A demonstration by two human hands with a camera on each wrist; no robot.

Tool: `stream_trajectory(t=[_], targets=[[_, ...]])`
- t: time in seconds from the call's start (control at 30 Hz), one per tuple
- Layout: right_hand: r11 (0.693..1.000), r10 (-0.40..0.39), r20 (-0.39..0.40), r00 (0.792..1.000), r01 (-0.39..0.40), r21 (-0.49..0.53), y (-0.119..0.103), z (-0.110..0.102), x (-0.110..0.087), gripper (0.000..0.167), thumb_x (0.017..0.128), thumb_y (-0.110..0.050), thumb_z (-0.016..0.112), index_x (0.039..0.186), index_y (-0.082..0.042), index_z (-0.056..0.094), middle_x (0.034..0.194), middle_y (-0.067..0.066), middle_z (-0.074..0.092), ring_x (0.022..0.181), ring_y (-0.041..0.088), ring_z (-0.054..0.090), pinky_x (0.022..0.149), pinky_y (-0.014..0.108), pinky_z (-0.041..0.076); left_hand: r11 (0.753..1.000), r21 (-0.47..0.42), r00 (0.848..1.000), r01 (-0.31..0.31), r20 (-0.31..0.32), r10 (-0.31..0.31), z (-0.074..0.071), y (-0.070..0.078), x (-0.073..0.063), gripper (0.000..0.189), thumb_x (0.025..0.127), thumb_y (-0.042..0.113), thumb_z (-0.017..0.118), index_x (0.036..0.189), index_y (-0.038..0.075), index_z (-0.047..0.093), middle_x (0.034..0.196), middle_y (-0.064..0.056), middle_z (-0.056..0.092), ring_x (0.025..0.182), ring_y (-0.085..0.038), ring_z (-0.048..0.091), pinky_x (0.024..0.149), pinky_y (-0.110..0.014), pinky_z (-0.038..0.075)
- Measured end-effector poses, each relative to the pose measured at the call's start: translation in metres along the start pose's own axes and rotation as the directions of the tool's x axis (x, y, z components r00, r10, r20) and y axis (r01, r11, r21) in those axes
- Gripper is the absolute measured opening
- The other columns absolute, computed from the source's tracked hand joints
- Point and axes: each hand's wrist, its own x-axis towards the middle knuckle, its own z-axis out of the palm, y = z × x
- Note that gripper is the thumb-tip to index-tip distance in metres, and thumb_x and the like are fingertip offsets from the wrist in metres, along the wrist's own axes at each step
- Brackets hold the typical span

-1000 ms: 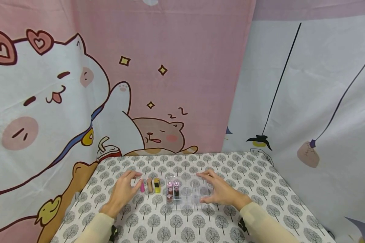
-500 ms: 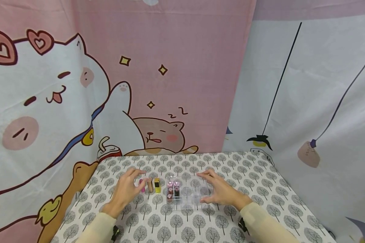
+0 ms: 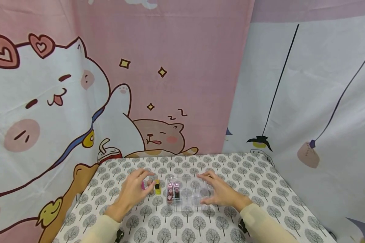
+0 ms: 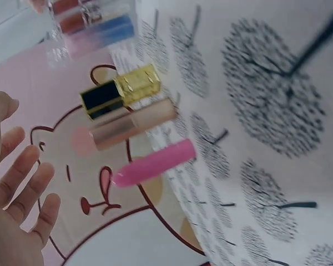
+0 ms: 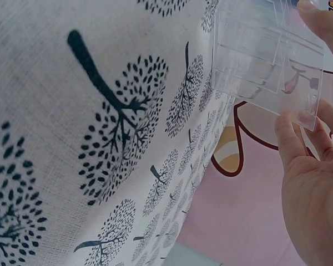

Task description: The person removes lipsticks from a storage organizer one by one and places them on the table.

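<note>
My right hand grips the right end of a clear plastic divided box, thumb at the near edge and fingers at the far edge. Several lip-color tubes stand in the box's left compartments. To the left of the box, a gold tube with a black panel, a beige-pink tube and a bright pink tube stand in a row. My left hand hovers over them, fingers spread and holding nothing. In the head view it partly hides the pink and beige ones.
A white cloth with a tree print covers the table. Behind it hangs a pink cartoon curtain, with a pale curtain on the right.
My left hand has shifted right, from beside the pink tube to over the pink and beige tubes, near the gold one. My right hand has stayed at the box.
</note>
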Motion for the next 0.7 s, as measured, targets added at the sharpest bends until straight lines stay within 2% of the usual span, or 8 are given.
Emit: stream_trajectory(t=[0.07,0.13,0.27,0.33,0.4,0.57,0.7], targets=[[1.000,-0.006,-0.001,1.000,0.006,-0.005,0.001,0.000,0.000,0.110,0.084,-0.040,0.106,0.177,-0.027,0.048,0.168,0.002,0.053,0.149,0.030,0.064,0.125,0.061,0.061,0.999,0.014,0.999,-0.033,-0.008,0.033,0.001,0.004,0.003,0.033,0.088,0.023,0.101,0.116,0.013,0.086,0.112,-0.003,0.082,0.083,-0.012,0.070,0.069,-0.025,0.062],[1.000,-0.014,-0.003,1.000,0.014,-0.011,0.002,0.000,0.001,0.110,0.084,-0.039,0.107,0.177,-0.027,0.048,0.168,0.002,0.053,0.148,0.029,0.065,0.125,0.061,0.062,0.998,0.012,0.999,-0.054,-0.002,0.054,0.002,0.008,0.005,0.036,0.087,0.023,0.101,0.118,0.014,0.086,0.113,-0.002,0.082,0.088,-0.013,0.072,0.073,-0.028,0.065],[0.999,-0.025,-0.008,1.000,0.025,-0.022,0.003,0.001,0.001,0.110,0.084,-0.038,0.107,0.177,-0.026,0.049,0.167,0.002,0.053,0.148,0.029,0.065,0.124,0.060,0.062,0.997,-0.024,0.997,-0.076,0.021,0.076,0.004,0.014,0.008,0.038,0.087,0.021,0.102,0.120,0.014,0.085,0.112,0.000,0.081,0.078,0.000,0.065,0.072,-0.024,0.063],[0.999,-0.031,-0.009,0.999,0.031,-0.021,0.003,0.001,0.001,0.110,0.085,-0.038,0.107,0.177,-0.026,0.049,0.167,0.003,0.053,0.147,0.030,0.065,0.124,0.060,0.062,0.997,-0.032,0.996,-0.077,0.041,0.078,0.004,0.017,0.009,0.039,0.088,0.022,0.102,0.122,0.014,0.084,0.113,0.000,0.081,0.073,0.006,0.058,0.073,-0.024,0.062],[0.999,-0.039,-0.010,0.999,0.039,-0.026,0.003,0.001,0.001,0.110,0.085,-0.038,0.107,0.177,-0.025,0.049,0.167,0.004,0.054,0.147,0.031,0.066,0.123,0.061,0.063,0.998,-0.021,0.996,-0.065,0.067,0.066,0.005,0.021,0.009,0.039,0.089,0.024,0.102,0.123,0.016,0.084,0.115,0.000,0.081,0.072,0.008,0.057,0.078,-0.027,0.064],[0.998,-0.056,-0.017,0.998,0.055,-0.039,0.002,0.000,0.001,0.109,0.086,-0.039,0.106,0.177,-0.022,0.049,0.166,0.006,0.055,0.146,0.033,0.066,0.122,0.063,0.063,1.000,0.019,0.989,-0.021,0.145,0.018,0.006,0.029,0.008,0.037,0.093,0.030,0.098,0.125,0.018,0.084,0.120,0.000,0.081,0.076,0.001,0.060,0.089,-0.038,0.069],[0.998,-0.057,-0.018,0.998,0.056,-0.041,0.002,0.000,0.000,0.109,0.085,-0.039,0.106,0.177,-0.022,0.049,0.166,0.006,0.055,0.146,0.033,0.066,0.122,0.063,0.063,1.000,0.001,0.987,-0.029,0.156,0.029,0.010,0.034,0.008,0.037,0.094,0.030,0.098,0.125,0.015,0.084,0.120,0.000,0.081,0.090,-0.006,0.070,0.094,-0.040,0.071]])
